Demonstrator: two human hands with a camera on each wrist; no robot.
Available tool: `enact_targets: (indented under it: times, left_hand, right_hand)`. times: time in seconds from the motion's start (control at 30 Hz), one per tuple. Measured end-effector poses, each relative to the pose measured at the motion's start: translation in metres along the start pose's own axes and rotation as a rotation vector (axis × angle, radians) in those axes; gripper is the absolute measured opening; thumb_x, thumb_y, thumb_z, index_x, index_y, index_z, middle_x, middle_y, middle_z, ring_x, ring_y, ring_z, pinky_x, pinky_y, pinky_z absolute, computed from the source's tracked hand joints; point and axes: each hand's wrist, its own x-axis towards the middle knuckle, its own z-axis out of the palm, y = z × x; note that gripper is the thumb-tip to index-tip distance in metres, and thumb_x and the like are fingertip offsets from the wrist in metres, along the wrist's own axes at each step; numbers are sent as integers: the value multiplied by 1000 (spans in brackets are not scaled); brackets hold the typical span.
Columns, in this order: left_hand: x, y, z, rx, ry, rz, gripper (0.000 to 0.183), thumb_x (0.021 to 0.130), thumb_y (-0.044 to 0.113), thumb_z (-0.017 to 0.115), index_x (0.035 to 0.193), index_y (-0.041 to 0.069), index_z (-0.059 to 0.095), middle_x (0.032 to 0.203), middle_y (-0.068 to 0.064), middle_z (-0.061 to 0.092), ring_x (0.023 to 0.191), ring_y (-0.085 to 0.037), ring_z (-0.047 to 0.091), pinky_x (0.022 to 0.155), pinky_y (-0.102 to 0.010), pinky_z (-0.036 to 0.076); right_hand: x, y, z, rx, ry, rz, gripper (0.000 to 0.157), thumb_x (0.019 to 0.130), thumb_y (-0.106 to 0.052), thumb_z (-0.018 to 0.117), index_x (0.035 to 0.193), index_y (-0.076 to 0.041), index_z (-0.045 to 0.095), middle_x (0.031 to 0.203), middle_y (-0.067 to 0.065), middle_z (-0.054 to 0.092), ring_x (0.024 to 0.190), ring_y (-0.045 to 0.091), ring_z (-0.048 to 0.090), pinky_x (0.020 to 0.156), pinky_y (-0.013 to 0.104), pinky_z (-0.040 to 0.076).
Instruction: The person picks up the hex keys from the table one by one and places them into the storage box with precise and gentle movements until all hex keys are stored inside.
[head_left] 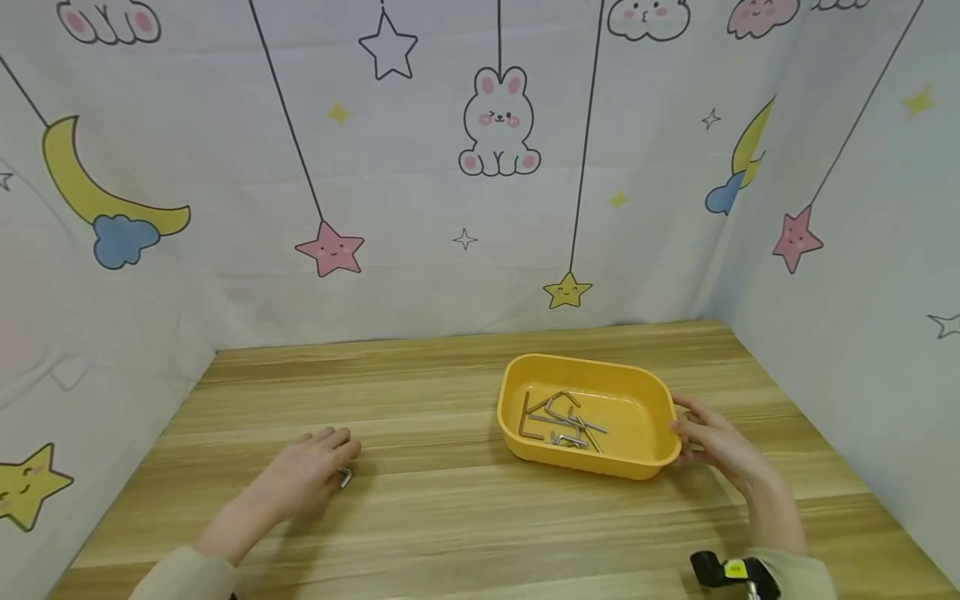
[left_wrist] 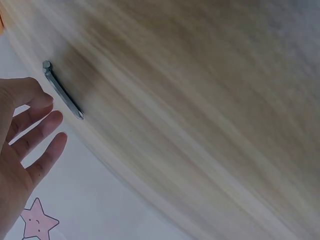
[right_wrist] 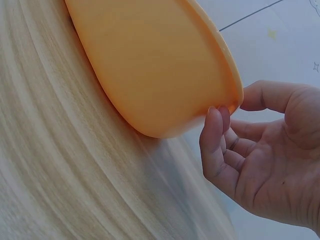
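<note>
A yellow plastic tray stands right of centre on the wooden table, with several L-shaped hex keys lying loose in its left part. My right hand grips the tray's right end, its fingers at the rim and outer wall. The right wrist view shows the fingertips against the tray's end wall. Over the table's left side is my left hand, fingers loosely bent. Beside and partly beneath it lies a single hex key. In the left wrist view the hex key is apart from the fingers.
The wooden table meets a white patterned cloth at the back and on both sides. A black strap with a yellow patch is on the right wrist, by the sleeve.
</note>
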Motion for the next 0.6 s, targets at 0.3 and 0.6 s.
enact_targets:
  times: [0.3,0.6]
  left_hand:
    - [-2,-6,5,25,-44,5,33,70,6,79,92,17,56,88,6,55,77,-13,56,58,-26,45]
    - [-1,-8,6,6,-60,10,30,72,3,77,89,16,56,81,9,48,70,-8,45,54,-21,35]
  right_hand:
    - [-1,0,0,11,-1,0,69,98,-14,47,151,5,8,86,1,50,71,7,54,70,32,56]
    - [0,-1,0,7,6,11,68,98,-15,48,151,4,9,86,1,50,71,8,53,71,32,56]
